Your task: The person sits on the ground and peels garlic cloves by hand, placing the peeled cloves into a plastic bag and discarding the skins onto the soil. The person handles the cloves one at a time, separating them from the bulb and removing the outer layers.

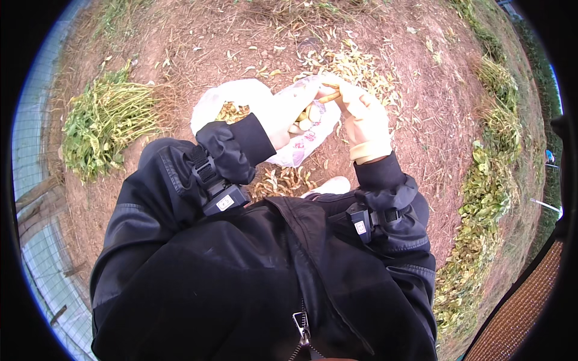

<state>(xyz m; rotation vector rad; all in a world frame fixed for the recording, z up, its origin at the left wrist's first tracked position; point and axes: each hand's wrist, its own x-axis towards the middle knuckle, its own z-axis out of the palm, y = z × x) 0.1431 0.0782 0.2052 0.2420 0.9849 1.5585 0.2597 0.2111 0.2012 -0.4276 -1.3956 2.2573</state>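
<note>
My left hand point(291, 115), washed out by glare, reaches over a thin white plastic bag point(298, 155) with reddish print. Its fingers curl inward, and a yellowish bean pod point(301, 117) shows among them. My right hand point(365, 113), in a pale glove with a cream cuff, pinches a brownish-yellow bean pod point(330, 97) close to my left fingertips. Glare hides exactly where the fingers meet. Left of these, a second white plastic bag point(239, 90) lies open-mouthed with brownish-yellow pods point(232, 112) inside, partly covered by my left wrist.
Loose pods or husks point(361, 67) litter the soil beyond my right hand, with another pile point(280, 185) near my white shoe point(332, 186). Cut bean plants point(110, 122) lie at left; a long row of plants point(487, 189) curves along the right. Wire mesh fencing point(54, 270) borders the left.
</note>
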